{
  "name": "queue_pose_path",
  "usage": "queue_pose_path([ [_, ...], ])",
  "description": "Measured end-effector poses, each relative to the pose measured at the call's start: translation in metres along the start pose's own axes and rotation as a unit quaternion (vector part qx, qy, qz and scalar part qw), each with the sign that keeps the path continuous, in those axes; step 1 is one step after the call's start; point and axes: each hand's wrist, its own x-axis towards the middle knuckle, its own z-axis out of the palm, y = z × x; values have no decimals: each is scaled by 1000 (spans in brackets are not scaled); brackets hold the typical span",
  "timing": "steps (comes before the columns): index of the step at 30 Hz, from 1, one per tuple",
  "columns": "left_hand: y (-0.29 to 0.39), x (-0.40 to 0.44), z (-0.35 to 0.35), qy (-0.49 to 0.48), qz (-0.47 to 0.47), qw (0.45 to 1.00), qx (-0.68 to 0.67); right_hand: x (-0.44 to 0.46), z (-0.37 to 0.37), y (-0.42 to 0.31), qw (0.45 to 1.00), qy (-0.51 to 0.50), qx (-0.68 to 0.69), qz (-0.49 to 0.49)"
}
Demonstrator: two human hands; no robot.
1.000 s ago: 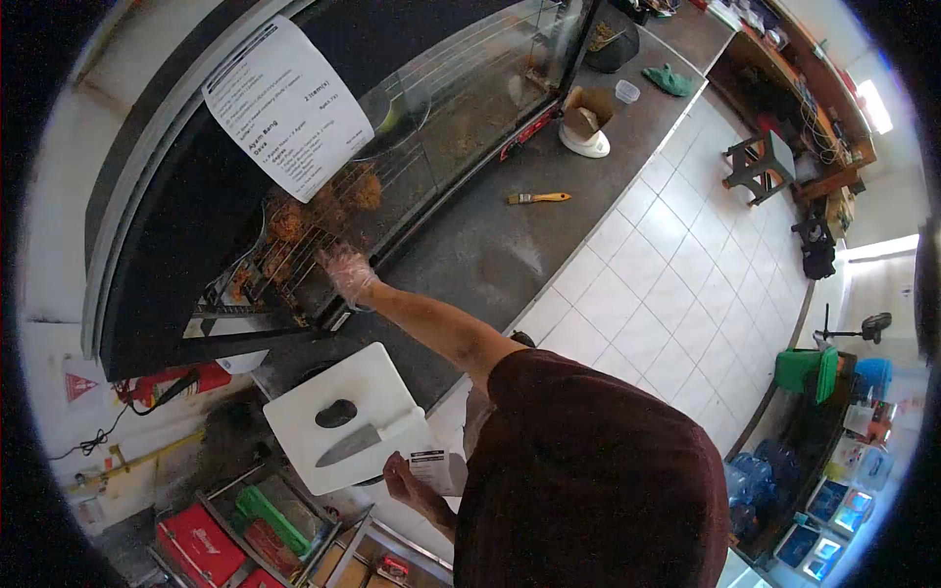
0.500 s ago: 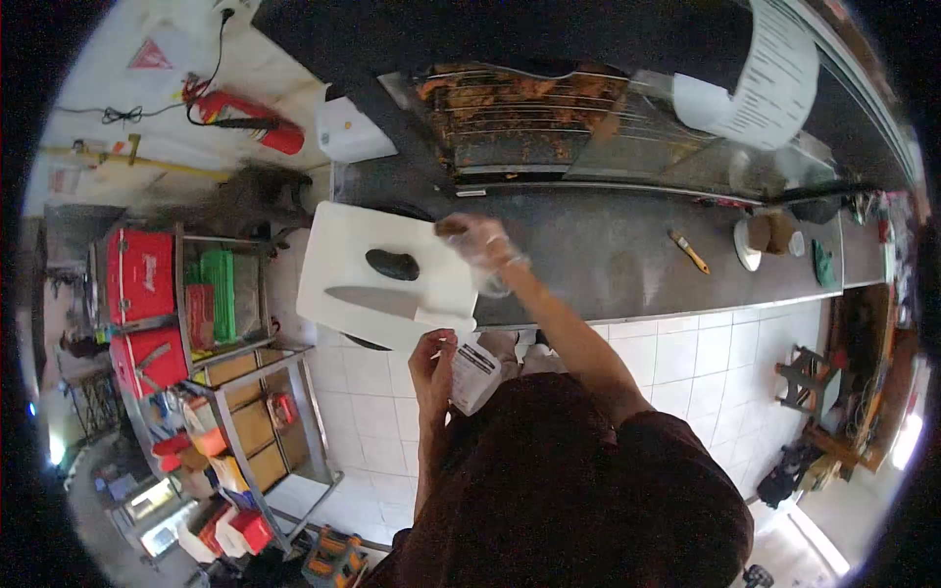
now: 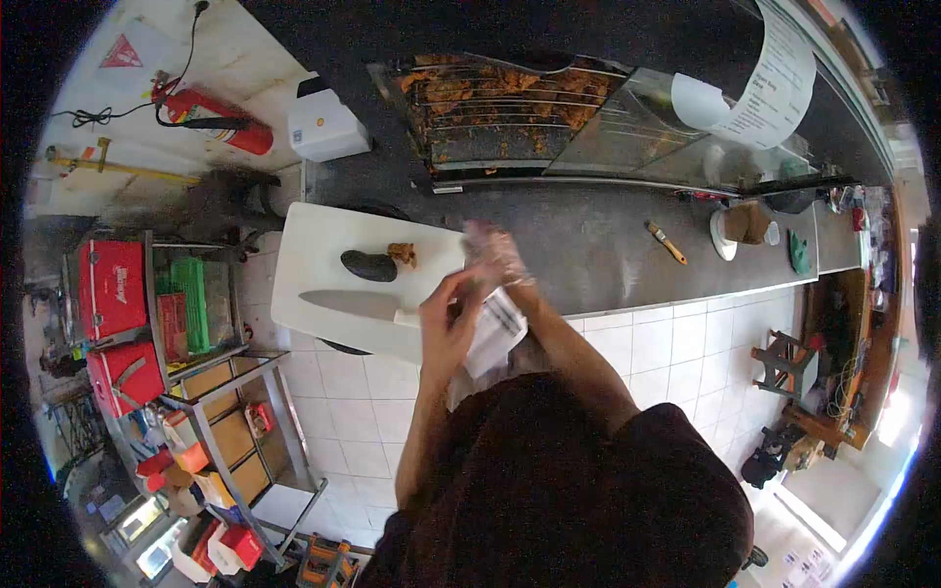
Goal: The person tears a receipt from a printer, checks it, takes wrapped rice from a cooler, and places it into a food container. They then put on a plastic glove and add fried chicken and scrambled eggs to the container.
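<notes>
My left hand [image 3: 447,318], bare with bent fingers, holds a white printed paper bag [image 3: 500,331] over the board's right edge. Beside its fingertips is my right hand [image 3: 500,257], in a clear plastic glove; motion smears its fingers. The two hands overlap here, and I cannot tell what they touch. A white cutting board [image 3: 304,240] lies on the left of the counter. On it are a browned fried-looking food piece [image 3: 403,254], a dark oval object [image 3: 369,265] and a large knife [image 3: 348,303] with a white handle, partly hidden by my left hand.
Behind the board stands a glass-fronted case [image 3: 510,108] with browned food on racks. On the dark counter [image 3: 578,245] lie a brush [image 3: 667,243] and, further right, a green cloth [image 3: 799,253]. A metal rack [image 3: 225,392] stands at left.
My right hand has left the brown food piece on the board beside the dark oval object and moved back toward my left hand. The left hand and bag have risen toward it.
</notes>
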Motion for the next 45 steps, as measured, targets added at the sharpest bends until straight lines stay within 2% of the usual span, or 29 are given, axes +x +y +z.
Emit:
queue_pose_path([
  [1,-6,18,12,-39,31,998,34,-20,-10,12,987,40,152,-21],
  [2,4,34,27,-67,28,995,62,-44,-24,21,950,84,298,-41],
  [3,18,52,45,-96,32,991,89,-53,-34,27,907,133,396,-49],
  [5,37,89,82,-85,86,986,115,-60,-43,40,812,225,534,-72],
  [7,44,121,117,-87,129,979,132,-40,46,133,638,173,750,12],
  [8,34,139,135,-95,147,975,137,-86,-25,96,754,188,626,60],
  [9,27,149,151,-102,165,970,144,-102,1,137,748,132,643,101],
  [11,18,149,178,-70,163,976,124,-117,13,186,884,87,453,79],
  [12,15,147,189,-53,158,979,115,-129,-5,187,970,96,223,8],
  [13,16,146,197,-55,149,979,125,-138,-12,194,986,114,117,-23],
  [14,17,145,207,-68,150,978,129,-147,-19,202,989,138,8,-49],
  [16,20,143,229,-96,148,975,134,-164,-16,230,975,212,59,-7],
  [17,27,142,239,-106,140,978,112,-168,-15,262,982,163,-77,-60],
  [19,27,143,250,-159,174,965,110,-185,-109,229,975,216,17,39],
  [20,26,143,252,-184,192,958,108,-189,-148,215,966,256,32,31],
  [22,19,133,240,-134,183,970,88,-197,-226,185,941,333,60,13],
  [23,13,123,231,-112,176,975,79,-199,-264,143,917,392,76,-22],
  [24,7,113,223,-92,172,978,72,-191,-283,116,908,405,91,-62],
  [25,-6,99,215,-71,87,994,-12,-178,-298,92,896,418,107,-103],
  [27,-39,68,196,-33,-2,994,-104,-151,-324,44,882,412,-130,-186],
  [28,-46,49,183,-11,-12,993,-117,-133,-338,23,834,419,-267,-240],
  [29,-52,29,171,12,-22,991,-130,-116,-340,16,844,417,-246,-230],
  [32,-55,-28,125,76,-55,979,-182,-73,-359,3,889,330,-308,-71],
  [35,-78,-73,82,141,-90,964,-204,-23,-389,-1,883,319,-343,15],
  [38,-77,-96,44,187,-157,951,-191,11,-406,-1,871,342,-352,30],
  [40,-81,-105,23,234,-135,940,-206,19,-410,4,866,353,-352,29],
  [42,-79,-115,-1,273,-174,929,-181,19,-411,11,864,357,-354,32],
  [43,-85,-120,-12,282,-145,942,-112,17,-411,15,862,361,-354,34],
  [45,-89,-125,-27,300,-150,926,-171,16,-413,17,860,364,-355,40],
])
